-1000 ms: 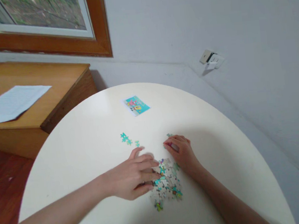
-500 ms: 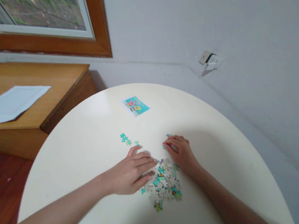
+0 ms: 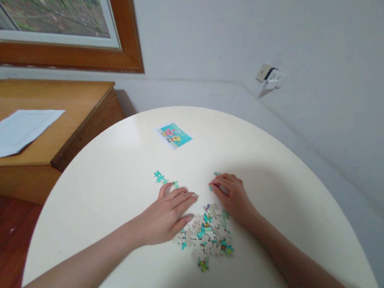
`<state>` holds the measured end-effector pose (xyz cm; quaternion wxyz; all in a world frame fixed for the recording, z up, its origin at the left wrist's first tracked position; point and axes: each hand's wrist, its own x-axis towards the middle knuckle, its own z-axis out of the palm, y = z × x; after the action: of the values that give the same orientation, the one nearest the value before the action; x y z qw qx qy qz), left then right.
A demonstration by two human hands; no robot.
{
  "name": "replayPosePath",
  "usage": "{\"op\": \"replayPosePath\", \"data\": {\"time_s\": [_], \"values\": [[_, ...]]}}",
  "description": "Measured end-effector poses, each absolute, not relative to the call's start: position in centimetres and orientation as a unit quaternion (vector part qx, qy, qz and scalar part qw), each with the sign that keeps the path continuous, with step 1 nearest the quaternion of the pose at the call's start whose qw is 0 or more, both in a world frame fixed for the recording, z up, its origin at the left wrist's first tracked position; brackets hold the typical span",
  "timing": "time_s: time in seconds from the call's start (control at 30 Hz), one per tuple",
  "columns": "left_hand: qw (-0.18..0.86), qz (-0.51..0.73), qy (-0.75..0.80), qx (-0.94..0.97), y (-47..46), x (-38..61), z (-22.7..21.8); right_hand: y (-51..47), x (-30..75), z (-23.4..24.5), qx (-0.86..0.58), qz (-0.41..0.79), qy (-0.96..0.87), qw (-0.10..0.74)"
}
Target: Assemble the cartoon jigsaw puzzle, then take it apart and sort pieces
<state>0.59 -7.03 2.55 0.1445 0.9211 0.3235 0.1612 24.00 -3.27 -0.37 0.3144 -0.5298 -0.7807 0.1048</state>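
Note:
A heap of loose jigsaw pieces (image 3: 206, 237), teal and white, lies on a round cream table (image 3: 114, 178). My left hand (image 3: 168, 212) rests flat at the heap's left edge, fingers stretched out toward the right and touching the nearest pieces. My right hand (image 3: 232, 194) lies just right of the heap with fingers curled over some teal pieces (image 3: 215, 176); what it grips is hidden. A small joined group of teal pieces (image 3: 161, 177) sits just beyond my left hand. A small colourful picture card (image 3: 174, 135) lies farther back on the table.
A wooden desk (image 3: 73, 110) with a sheet of paper (image 3: 14, 131) stands at the left, under a wood-framed window (image 3: 66, 34). Grey walls meet in a corner behind the table, with a wall socket (image 3: 270, 76) at right. Dark wooden floor shows at lower left.
My left hand has slid left and away off the heap, uncovering more pieces and spreading a few to the left. My right hand has stayed put.

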Motion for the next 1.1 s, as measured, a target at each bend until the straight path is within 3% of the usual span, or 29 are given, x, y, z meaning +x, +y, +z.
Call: {"op": "replayPosePath", "data": {"time_s": [0.33,0.77,1.1], "values": [[0.111,0.145,0.333,0.925,-7.0,0.4,2.3,-3.3,24.0,-0.3,-0.536,0.109,-0.778,0.31],[0.149,0.167,0.293,0.93,-7.1,0.4,2.9,-3.4,23.9,-0.1,-0.526,0.113,-0.78,0.319],[0.147,0.144,0.299,0.932,-7.0,0.3,3.2,-4.4,23.7,1.4,-0.389,0.158,-0.864,0.278]]}}
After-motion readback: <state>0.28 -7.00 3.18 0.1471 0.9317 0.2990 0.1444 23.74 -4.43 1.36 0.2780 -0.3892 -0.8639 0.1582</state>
